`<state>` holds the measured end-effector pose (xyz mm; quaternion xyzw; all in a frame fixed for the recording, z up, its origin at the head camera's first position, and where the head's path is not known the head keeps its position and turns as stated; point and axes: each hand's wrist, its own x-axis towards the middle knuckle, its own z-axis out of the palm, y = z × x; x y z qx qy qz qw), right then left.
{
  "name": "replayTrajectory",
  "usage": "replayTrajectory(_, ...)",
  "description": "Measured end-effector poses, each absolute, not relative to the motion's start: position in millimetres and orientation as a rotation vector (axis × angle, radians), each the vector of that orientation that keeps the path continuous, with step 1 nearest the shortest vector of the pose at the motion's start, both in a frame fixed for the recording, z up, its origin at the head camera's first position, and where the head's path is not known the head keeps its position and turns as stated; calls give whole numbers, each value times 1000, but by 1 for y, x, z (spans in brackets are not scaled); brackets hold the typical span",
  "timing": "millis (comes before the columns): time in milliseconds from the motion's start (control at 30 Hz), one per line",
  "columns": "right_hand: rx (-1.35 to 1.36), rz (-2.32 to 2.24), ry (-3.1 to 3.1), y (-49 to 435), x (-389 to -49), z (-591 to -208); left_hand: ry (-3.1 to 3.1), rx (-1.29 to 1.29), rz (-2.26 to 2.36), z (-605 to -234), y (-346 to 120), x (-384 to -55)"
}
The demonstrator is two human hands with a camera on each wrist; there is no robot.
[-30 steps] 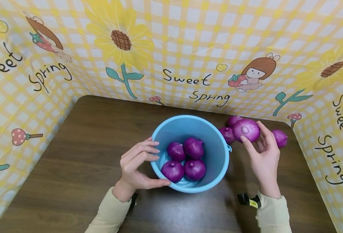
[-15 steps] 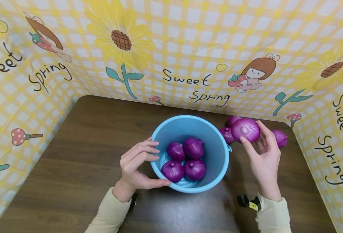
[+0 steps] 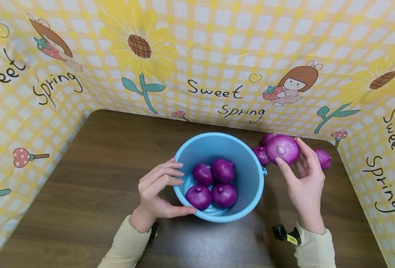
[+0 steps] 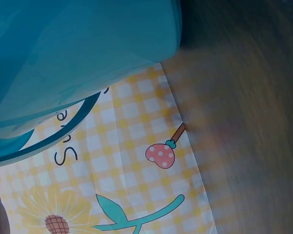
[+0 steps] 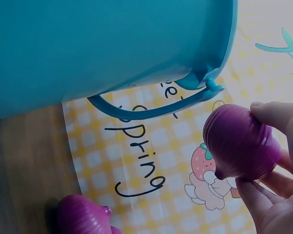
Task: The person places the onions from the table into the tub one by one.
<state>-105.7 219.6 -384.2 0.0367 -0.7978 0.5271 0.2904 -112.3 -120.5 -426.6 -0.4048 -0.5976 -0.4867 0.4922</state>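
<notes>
A purple onion (image 3: pixel 282 149) is in my right hand (image 3: pixel 306 178), pinched between thumb and fingers to the right of the blue bucket (image 3: pixel 214 217). The right wrist view shows the onion (image 5: pixel 241 141) held above the table, apart from the bucket wall (image 5: pixel 112 48). My left hand (image 3: pixel 158 190) holds the bucket's left rim, its fingertips over the edge and the thumb along the front. Several onions (image 3: pixel 224 195) lie on the bucket's floor. The left wrist view has mostly the bucket's outside wall (image 4: pixel 88 53).
Behind the held onion, two onions (image 3: pixel 260 155) sit on the table, partly hidden. Another onion (image 3: pixel 323 159) lies right of my right hand. The bucket's handle (image 5: pixel 151 113) hangs on its far side. A checked cloth (image 3: pixel 211 44) walls the dark wooden table (image 3: pixel 93 178).
The onion in my right hand has shifted very slightly left and away from me. My left hand and the bucket have stayed still.
</notes>
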Motion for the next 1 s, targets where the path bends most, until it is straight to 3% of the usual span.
replayTrajectory(1000,186,1454,-2112,196,-96,-362,-1449,-972,-1188,-427,-121,-113)
